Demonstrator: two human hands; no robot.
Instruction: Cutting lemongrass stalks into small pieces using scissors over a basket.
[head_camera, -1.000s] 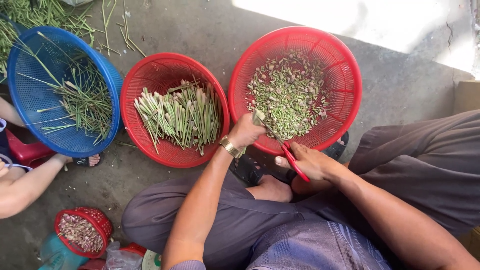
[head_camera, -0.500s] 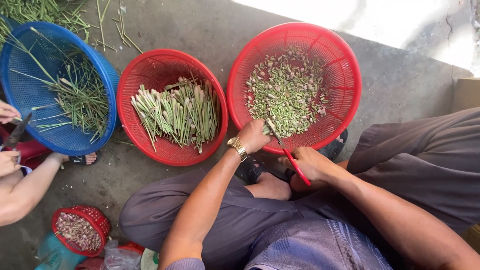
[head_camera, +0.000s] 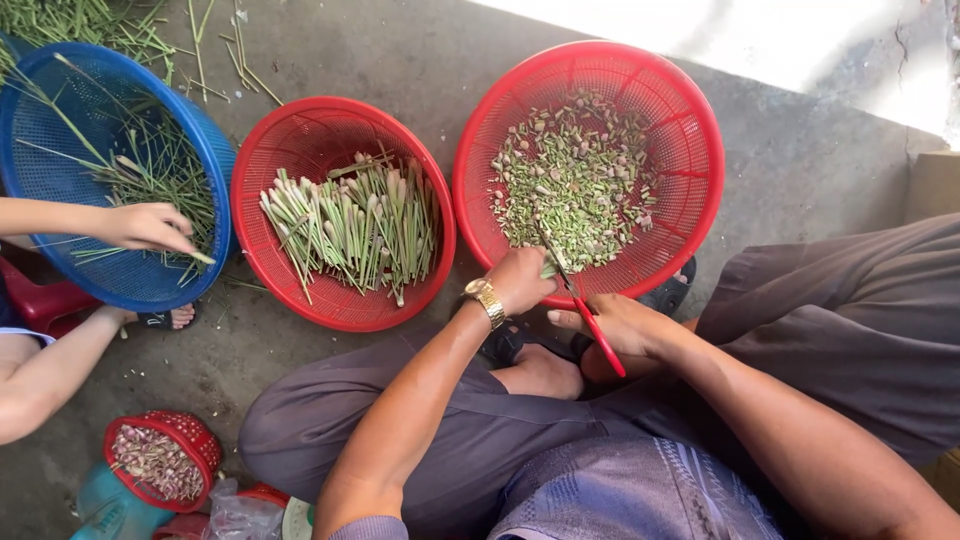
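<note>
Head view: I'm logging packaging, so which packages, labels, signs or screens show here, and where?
No labels, signs or screens.
Clear plastic bag: bottom left, crumpled, below the small red basket.
Teal container: bottom-left corner, rounded, partly cut off.

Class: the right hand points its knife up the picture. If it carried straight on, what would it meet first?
Probably the stalk end pinched in the left hand, then the chopped pieces in the red basket. The right hand grips the red-handled knife; depth is unclear.
</note>
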